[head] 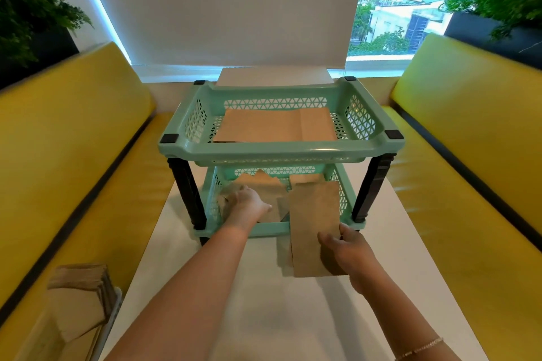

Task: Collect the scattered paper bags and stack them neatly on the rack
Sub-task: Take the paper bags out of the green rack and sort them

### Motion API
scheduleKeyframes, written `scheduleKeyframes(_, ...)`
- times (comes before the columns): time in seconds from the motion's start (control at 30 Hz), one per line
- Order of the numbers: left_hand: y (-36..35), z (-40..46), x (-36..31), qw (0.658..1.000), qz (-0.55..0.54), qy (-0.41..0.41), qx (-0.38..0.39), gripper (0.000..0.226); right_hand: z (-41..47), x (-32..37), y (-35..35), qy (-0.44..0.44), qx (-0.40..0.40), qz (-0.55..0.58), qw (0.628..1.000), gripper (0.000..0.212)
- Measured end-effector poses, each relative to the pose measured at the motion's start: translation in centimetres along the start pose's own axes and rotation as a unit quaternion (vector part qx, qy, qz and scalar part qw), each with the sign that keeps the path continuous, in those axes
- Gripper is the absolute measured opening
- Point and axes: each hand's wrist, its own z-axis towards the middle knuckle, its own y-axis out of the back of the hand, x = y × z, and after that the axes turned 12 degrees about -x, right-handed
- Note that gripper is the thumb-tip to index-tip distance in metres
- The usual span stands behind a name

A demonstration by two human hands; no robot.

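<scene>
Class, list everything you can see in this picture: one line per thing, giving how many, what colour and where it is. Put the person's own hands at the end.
Mint-green plastic two-tier rack: one, black corner posts, far end of the table.
White table: one, centre, between the benches.
Flat brown paper bags on the top tier: a neat stack, exact count unclear.
Loose brown paper bags in the bottom tier: several, jumbled.
Brown paper bag being held: one, reaching from the table into the bottom tier.
Bundle of brown paper bags: one, lower left, beside the table.
Yellow padded benches: two, left and right.
Green potted plants: two, behind the benches.
White roller blinds: two, at the window.
Left hand: on the loose bags.
Right hand: grips the held bag.
</scene>
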Motion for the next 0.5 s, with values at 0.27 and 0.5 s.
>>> scheduleKeyframes(0.27,-1.0,1.1,-1.1,0.988,-0.055,0.132,-0.055,0.094,0.2,-0.4,-0.4,0.045,-0.009,-0.075,0.996,0.04)
scheduleKeyframes(0.5,-1.3,0.7,-0.4,0.96,-0.186,0.12,-0.173,0.046,0.2,-0.4,-0.6,0.038,-0.002,-0.081,0.996,0.037)
